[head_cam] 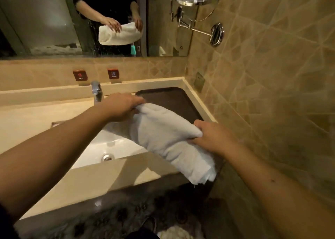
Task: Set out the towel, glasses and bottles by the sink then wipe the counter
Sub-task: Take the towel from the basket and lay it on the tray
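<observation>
A folded white towel (166, 137) hangs between both hands over the right part of the counter. My left hand (121, 108) grips its far end, close to the tap. My right hand (208, 137) pinches its near right edge. Under the towel lies a dark brown tray (174, 99) in the counter's back right corner, partly hidden by the cloth. The towel's lower end droops past the counter's front edge. No glasses or bottles are in view.
A white sink (108, 148) with a chrome drain sits left of the towel, with a chrome tap (97, 92) behind it. The beige counter (94, 180) runs along the front. Mirror (54, 21) above, tiled wall (272, 93) and swing-arm mirror (215, 33) at right.
</observation>
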